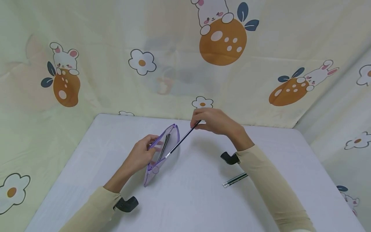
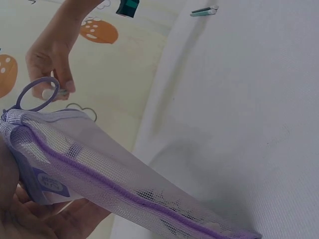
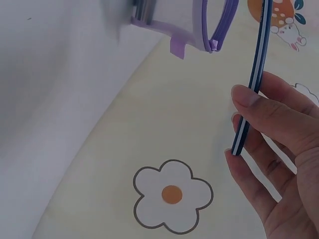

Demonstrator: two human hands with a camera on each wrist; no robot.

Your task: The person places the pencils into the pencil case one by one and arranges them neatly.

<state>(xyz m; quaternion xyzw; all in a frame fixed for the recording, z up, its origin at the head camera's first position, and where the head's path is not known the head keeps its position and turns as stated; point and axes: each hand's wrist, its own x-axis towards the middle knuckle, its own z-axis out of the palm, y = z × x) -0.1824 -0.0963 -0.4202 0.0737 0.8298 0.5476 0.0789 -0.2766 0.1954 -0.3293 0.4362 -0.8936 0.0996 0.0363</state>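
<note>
In the head view my left hand (image 1: 141,154) grips a purple mesh zipper pouch (image 1: 150,178), tilted upright with its mouth spread. Dark pencils (image 1: 164,146) stand inside it. My right hand (image 1: 213,120), up and to the right, pinches a dark blue pencil (image 1: 184,138) near one end. The pencil slants down, and its lower end overlaps the pouch's rim. White stripes show along that pencil (image 3: 257,59) in the right wrist view. From the left wrist, the pouch's purple zipper (image 2: 99,174) and ring (image 2: 39,93) are seen close up.
Green pencils (image 1: 235,179) lie on the white tabletop (image 1: 185,206), partly hidden by the right forearm. Black wrist mounts (image 1: 126,204) stick out from both sleeves. A patterned curtain (image 1: 110,87) hangs behind the table.
</note>
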